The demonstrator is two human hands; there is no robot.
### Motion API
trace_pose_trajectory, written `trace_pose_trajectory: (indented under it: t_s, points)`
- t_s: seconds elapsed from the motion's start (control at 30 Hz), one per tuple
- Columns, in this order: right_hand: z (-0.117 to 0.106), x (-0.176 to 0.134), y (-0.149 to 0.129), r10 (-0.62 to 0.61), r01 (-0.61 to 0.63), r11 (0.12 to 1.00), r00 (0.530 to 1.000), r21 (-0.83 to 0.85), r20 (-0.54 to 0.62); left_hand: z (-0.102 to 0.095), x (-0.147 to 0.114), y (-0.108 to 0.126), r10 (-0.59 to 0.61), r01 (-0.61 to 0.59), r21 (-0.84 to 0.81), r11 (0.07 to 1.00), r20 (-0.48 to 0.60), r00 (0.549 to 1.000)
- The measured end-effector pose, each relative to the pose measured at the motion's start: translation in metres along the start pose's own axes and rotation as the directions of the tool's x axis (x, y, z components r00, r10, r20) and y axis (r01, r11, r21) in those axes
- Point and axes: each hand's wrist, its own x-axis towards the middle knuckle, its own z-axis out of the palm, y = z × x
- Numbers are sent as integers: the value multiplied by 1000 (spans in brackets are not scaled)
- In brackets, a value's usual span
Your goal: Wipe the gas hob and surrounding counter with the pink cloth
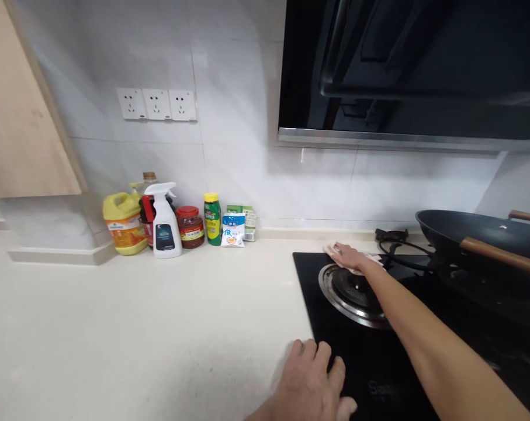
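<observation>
My right hand [350, 257] presses a pale cloth [373, 259] onto the back left corner of the black glass gas stove [306, 280]. Just in front of it is a round burner [356, 292] with a shiny metal ring, partly hidden by my forearm. No pan support stands over this burner. At the bottom, my left hand [311, 377] rests palm down at the stove's left front edge, its fingers apart and nothing in them.
A black wok [479, 234] with wooden handles sits at the right, near a loose-looking black pan support [391, 242]. Along the wall stand a white spray bottle [165, 225], a yellow jug [124, 228], a red-lidded jar [190, 228] and a green bottle [212, 219]. A range hood [391, 137] hangs above.
</observation>
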Motion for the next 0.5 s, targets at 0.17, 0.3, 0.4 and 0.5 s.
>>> trace_pose_trajectory:
  t_s: [0.17, 0.3, 0.4, 0.5]
  points:
    - [17, 4, -80, -272, 269, 962, 958, 37, 91, -10, 1, -1, -39, 37, -53, 998, -25, 999]
    - [24, -25, -129, -462, 459, 887, 883, 56, 78, -21, 3, -10, -186, 132, -225, 965, -237, 954]
    - [24, -60, -145, -551, 547, 834, 833, 69, 60, -24, 7, -22, -319, 183, -371, 910, -350, 881]
    - [20, -107, -146, -608, 604, 792, 793, 85, 30, -22, 14, -35, -400, 192, -463, 866, -410, 820]
